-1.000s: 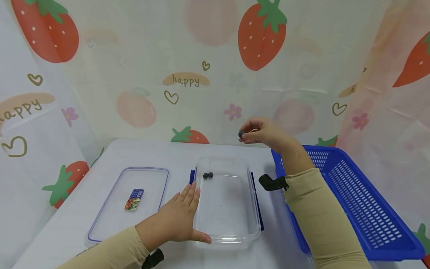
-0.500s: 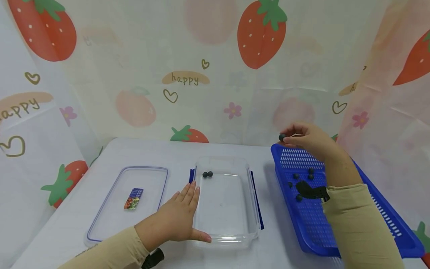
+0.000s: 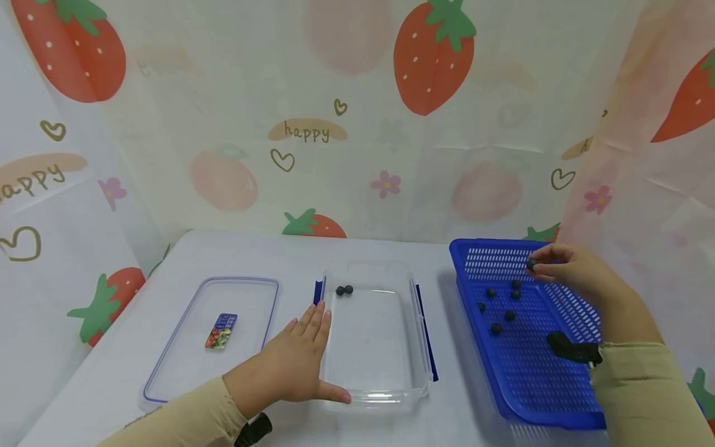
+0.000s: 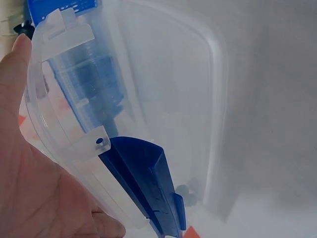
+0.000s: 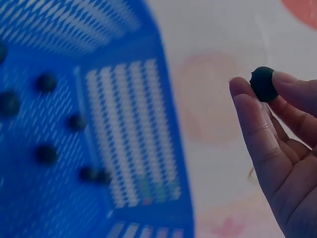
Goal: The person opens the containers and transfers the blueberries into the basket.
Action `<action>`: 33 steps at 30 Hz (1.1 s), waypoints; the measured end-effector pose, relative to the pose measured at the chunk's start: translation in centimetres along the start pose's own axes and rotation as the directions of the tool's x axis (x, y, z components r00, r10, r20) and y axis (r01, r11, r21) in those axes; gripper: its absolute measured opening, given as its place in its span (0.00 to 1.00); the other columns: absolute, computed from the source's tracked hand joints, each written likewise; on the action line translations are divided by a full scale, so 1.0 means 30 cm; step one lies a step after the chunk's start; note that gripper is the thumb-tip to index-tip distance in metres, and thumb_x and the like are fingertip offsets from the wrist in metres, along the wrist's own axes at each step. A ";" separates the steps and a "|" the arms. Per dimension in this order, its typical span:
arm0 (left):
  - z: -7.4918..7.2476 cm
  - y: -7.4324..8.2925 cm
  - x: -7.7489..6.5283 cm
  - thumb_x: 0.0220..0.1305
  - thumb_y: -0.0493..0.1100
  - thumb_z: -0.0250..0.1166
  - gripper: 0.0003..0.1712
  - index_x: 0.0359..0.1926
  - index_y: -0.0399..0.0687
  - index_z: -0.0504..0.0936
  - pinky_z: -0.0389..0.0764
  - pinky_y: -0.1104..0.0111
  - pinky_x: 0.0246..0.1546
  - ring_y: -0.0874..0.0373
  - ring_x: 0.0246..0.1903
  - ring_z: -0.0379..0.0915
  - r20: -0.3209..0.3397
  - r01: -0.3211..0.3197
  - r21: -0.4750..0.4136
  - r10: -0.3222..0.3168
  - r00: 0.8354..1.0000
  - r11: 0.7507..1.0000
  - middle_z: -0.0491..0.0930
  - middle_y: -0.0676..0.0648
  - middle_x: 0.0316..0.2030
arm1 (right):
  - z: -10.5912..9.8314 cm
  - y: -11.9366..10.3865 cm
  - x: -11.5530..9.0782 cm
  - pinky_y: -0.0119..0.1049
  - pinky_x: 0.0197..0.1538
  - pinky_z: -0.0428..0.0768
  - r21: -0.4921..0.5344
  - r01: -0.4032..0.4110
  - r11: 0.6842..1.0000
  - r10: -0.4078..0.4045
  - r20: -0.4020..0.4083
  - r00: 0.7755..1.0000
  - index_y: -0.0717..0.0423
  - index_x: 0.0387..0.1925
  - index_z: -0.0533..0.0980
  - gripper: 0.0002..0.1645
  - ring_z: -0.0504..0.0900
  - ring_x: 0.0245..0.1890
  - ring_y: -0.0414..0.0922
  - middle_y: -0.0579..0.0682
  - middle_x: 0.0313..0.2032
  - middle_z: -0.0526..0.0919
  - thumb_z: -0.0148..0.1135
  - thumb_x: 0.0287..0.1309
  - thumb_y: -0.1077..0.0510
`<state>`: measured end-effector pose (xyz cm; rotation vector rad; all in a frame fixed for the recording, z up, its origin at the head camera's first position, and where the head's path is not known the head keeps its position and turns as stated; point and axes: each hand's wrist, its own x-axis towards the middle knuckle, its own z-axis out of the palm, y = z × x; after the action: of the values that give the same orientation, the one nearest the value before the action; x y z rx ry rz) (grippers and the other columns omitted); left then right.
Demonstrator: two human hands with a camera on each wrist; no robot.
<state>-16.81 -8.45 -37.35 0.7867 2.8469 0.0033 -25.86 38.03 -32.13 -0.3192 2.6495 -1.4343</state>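
Note:
My right hand [image 3: 581, 273] pinches a dark blueberry [image 5: 264, 85] between thumb and fingertips, above the far right part of the blue basket [image 3: 466, 360]. Several more blueberries [image 3: 510, 315] lie spread over the basket's floor. My left hand [image 3: 287, 360] rests along the left side of a clear plastic container [image 3: 419, 394], fingers straight and thumb at its near corner. Two blueberries [image 3: 344, 290] sit side by side at the container's far left. In the left wrist view, a blue latch [image 4: 143, 173] hangs from the container's side.
A clear lid [image 3: 211, 279] with a blue rim and a printed label [image 3: 221, 331] lies flat at the left of the white table [image 3: 296, 251]. A printed curtain [image 3: 251, 74] stands behind the table. Another blue latch [image 3: 426, 335] flanks the container's right side.
My right hand has travelled right and a little down with the blueberry, from beyond the container to above the basket. My left hand and the two blueberries in the container have stayed put.

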 end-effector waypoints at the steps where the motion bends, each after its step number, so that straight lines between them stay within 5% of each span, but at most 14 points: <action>1: 0.000 0.000 0.000 0.36 0.85 0.47 0.73 0.69 0.34 0.46 0.53 0.49 0.63 0.41 0.68 0.35 -0.002 0.000 -0.001 0.000 1.000 1.000 0.40 0.34 0.69 | -0.008 0.019 -0.010 0.27 0.44 0.77 -0.020 -0.015 1.000 0.015 -0.002 1.000 0.75 0.52 0.64 0.22 0.80 0.40 0.35 0.54 0.42 0.74 0.53 0.63 0.61; 11: -0.003 0.002 0.002 0.35 0.86 0.45 0.73 0.69 0.35 0.45 0.52 0.49 0.63 0.42 0.68 0.34 0.007 0.003 -0.002 -0.003 1.000 1.000 0.39 0.35 0.69 | -0.059 0.160 -0.061 0.27 0.44 0.77 0.021 -0.129 0.991 0.128 0.033 0.991 0.77 0.53 0.61 0.21 0.79 0.40 0.32 0.52 0.42 0.75 0.49 0.64 0.64; 18: -0.008 0.004 0.000 0.37 0.84 0.49 0.72 0.69 0.34 0.45 0.52 0.49 0.63 0.42 0.69 0.34 0.011 0.004 -0.020 -0.004 1.000 1.000 0.39 0.35 0.69 | -0.070 0.224 -0.072 0.34 0.46 0.78 0.089 -0.280 0.956 0.273 0.089 0.958 0.71 0.47 0.68 0.13 0.80 0.40 0.39 0.51 0.40 0.77 0.48 0.64 0.65; 27: -0.008 0.004 0.001 0.37 0.84 0.48 0.72 0.69 0.35 0.45 0.51 0.49 0.63 0.42 0.69 0.34 0.015 0.008 -0.016 -0.008 1.000 1.000 0.39 0.35 0.69 | -0.071 0.263 -0.075 0.39 0.47 0.78 0.163 -0.340 0.926 0.317 0.150 0.936 0.64 0.40 0.74 0.09 0.81 0.40 0.45 0.50 0.35 0.77 0.48 0.62 0.68; 33: -0.007 0.006 0.001 0.37 0.84 0.49 0.72 0.69 0.35 0.45 0.51 0.48 0.63 0.42 0.69 0.33 0.017 0.011 -0.021 -0.010 1.000 1.000 0.39 0.35 0.69 | -0.072 0.276 -0.081 0.42 0.45 0.79 0.124 -0.388 0.913 0.369 0.155 0.917 0.66 0.39 0.73 0.07 0.81 0.38 0.46 0.51 0.34 0.78 0.51 0.60 0.69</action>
<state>-16.79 -8.27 -37.13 0.7639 2.8305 0.0257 -25.01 44.77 -37.89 0.1131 2.3155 -1.4190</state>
